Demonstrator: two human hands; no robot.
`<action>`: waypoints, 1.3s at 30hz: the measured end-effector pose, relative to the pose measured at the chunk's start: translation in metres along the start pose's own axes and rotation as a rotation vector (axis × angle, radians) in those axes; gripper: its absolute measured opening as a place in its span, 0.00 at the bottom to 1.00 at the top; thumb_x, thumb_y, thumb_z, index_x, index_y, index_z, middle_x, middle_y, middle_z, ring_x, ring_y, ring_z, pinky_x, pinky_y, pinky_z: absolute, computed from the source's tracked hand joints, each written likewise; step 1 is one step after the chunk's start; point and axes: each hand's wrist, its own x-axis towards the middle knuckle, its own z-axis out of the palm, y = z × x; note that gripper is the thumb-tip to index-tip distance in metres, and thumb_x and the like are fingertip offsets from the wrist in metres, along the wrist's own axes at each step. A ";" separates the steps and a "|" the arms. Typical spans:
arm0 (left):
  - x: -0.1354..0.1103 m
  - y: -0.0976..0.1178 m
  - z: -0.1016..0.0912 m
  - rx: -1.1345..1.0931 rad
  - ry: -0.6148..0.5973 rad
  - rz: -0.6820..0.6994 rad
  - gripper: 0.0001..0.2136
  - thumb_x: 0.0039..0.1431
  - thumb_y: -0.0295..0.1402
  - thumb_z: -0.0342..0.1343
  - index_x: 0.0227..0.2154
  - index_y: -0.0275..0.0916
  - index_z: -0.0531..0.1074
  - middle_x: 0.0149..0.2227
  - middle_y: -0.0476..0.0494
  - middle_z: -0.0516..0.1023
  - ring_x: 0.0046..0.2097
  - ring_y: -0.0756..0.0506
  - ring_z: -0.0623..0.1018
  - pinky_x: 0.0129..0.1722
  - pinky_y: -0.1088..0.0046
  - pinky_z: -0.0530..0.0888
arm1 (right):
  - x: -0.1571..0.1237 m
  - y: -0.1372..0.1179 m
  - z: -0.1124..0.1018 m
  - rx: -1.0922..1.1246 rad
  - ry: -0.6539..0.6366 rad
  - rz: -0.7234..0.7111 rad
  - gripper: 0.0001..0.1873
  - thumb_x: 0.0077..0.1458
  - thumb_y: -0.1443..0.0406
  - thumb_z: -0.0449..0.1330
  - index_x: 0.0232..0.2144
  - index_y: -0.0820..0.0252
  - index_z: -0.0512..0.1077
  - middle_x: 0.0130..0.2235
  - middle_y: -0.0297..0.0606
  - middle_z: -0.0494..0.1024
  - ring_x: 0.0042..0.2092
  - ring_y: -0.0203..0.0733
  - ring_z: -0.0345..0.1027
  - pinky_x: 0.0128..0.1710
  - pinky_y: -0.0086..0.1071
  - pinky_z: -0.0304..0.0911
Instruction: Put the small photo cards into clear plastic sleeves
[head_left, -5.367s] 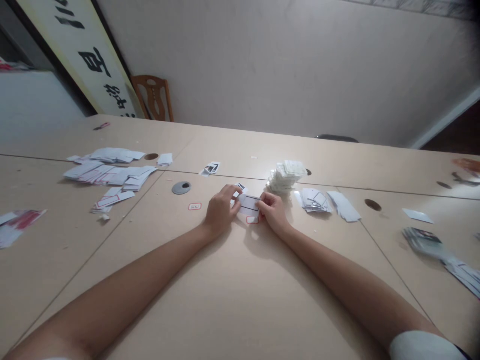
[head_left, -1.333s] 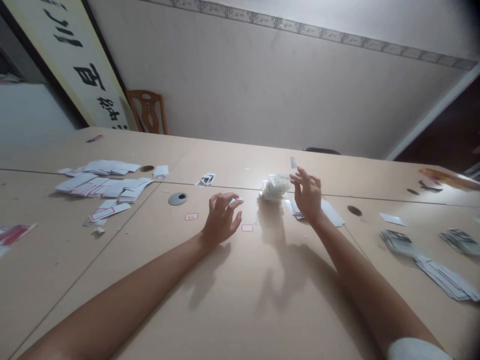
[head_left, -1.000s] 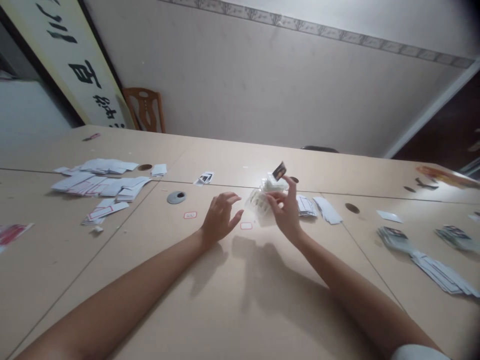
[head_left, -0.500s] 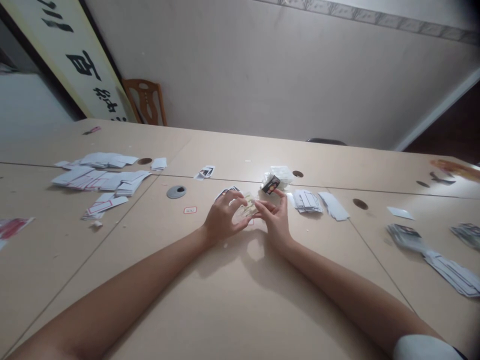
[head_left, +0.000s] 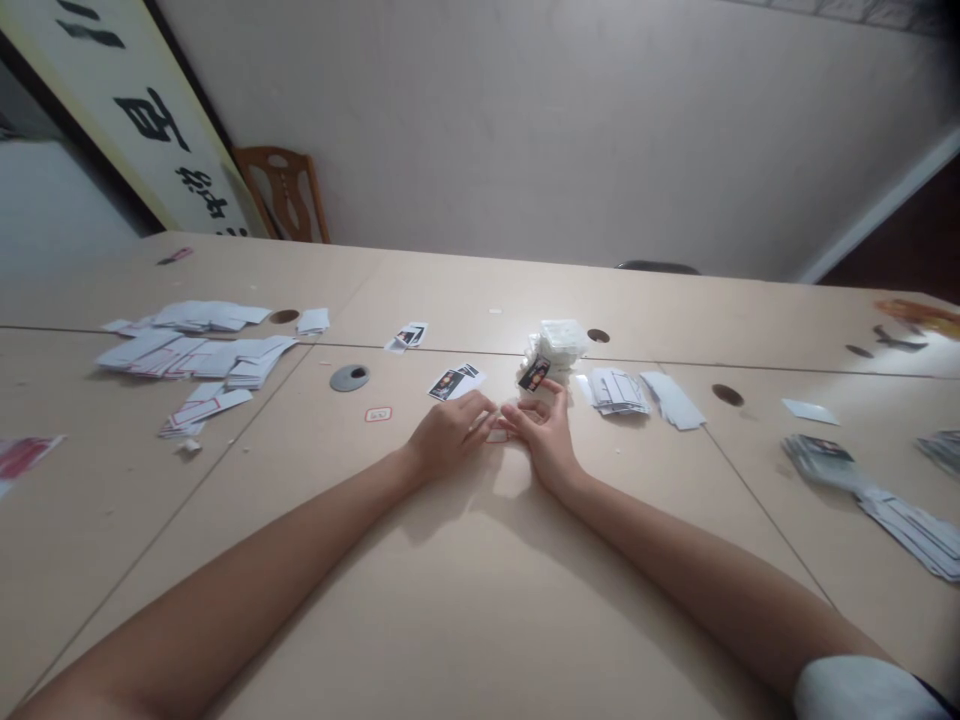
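My left hand (head_left: 448, 430) and my right hand (head_left: 546, 432) rest on the beige table (head_left: 480, 600) with fingertips meeting. Between them lies a small clear sleeve (head_left: 496, 433), mostly hidden, with the left fingers closed on it. The right hand also pinches a small dark picture card (head_left: 534, 373) upright between two raised fingers. Just beyond the right hand stands a stack of clear sleeves (head_left: 562, 340). Two picture cards (head_left: 454, 382) lie face up beyond the left hand.
A red-bordered label (head_left: 379, 414) and a grey cable grommet (head_left: 349, 377) lie left of the hands. White cards (head_left: 199, 350) spread at far left, more cards (head_left: 637, 392) right of the stack, and card rows (head_left: 892, 510) at far right. A wooden chair (head_left: 281, 195) stands behind the table.
My right hand went to the stack, came back with a dark card and a clear sleeve, and both hands lowered together onto the table.
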 end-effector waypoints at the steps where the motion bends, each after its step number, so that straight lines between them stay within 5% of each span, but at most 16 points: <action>1: 0.000 0.001 0.000 0.008 -0.006 0.009 0.08 0.64 0.33 0.45 0.36 0.39 0.69 0.33 0.45 0.75 0.33 0.48 0.76 0.33 0.72 0.71 | 0.000 0.000 0.000 -0.004 -0.002 -0.001 0.39 0.41 0.58 0.71 0.51 0.49 0.54 0.35 0.29 0.70 0.37 0.41 0.75 0.41 0.40 0.74; 15: -0.003 0.000 0.001 0.248 0.083 0.185 0.09 0.65 0.30 0.44 0.30 0.38 0.66 0.26 0.48 0.73 0.24 0.51 0.71 0.25 0.74 0.64 | -0.003 -0.001 0.002 -0.027 -0.049 0.022 0.42 0.42 0.58 0.71 0.53 0.49 0.51 0.34 0.30 0.72 0.33 0.43 0.77 0.38 0.41 0.75; 26: -0.001 0.001 0.001 0.258 0.096 0.189 0.10 0.65 0.30 0.42 0.28 0.38 0.63 0.24 0.51 0.70 0.24 0.52 0.69 0.25 0.75 0.63 | -0.002 0.002 0.001 -0.034 -0.043 0.016 0.43 0.42 0.58 0.71 0.54 0.50 0.51 0.33 0.29 0.73 0.32 0.44 0.77 0.39 0.43 0.74; 33: -0.001 0.004 -0.001 0.164 0.062 0.058 0.10 0.65 0.32 0.44 0.28 0.38 0.65 0.24 0.49 0.70 0.25 0.51 0.70 0.26 0.76 0.63 | -0.001 0.003 0.000 0.004 -0.052 0.019 0.42 0.43 0.58 0.70 0.54 0.49 0.52 0.34 0.30 0.73 0.33 0.44 0.77 0.37 0.43 0.75; 39: 0.002 0.004 -0.002 -0.126 0.088 -0.120 0.11 0.64 0.36 0.47 0.29 0.37 0.68 0.28 0.47 0.73 0.31 0.50 0.73 0.32 0.77 0.70 | 0.002 0.000 0.003 0.102 -0.094 0.045 0.41 0.46 0.58 0.69 0.56 0.49 0.50 0.35 0.32 0.77 0.33 0.41 0.77 0.36 0.39 0.75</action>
